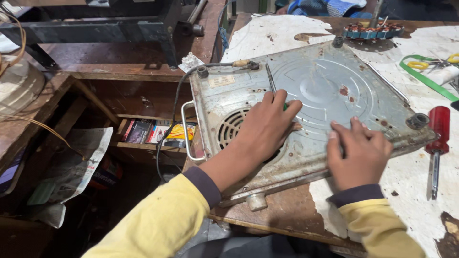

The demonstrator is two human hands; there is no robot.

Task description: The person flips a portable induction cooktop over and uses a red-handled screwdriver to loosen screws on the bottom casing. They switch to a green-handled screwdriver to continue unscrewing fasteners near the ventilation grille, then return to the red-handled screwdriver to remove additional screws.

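Note:
A grey, rust-spotted appliance base lies upside down on the wooden workbench, with a round fan grille and rubber feet at its corners. My left hand is closed around a green-handled screwdriver, whose metal shaft points away across the metal plate. My right hand rests flat on the plate's near right edge, fingers spread, holding nothing.
A red-handled screwdriver lies to the right on white paper. Farther back are a wound motor stator, yellow-handled scissors and a green strap. A black power cord hangs off the bench's left edge above a shelf with small boxes.

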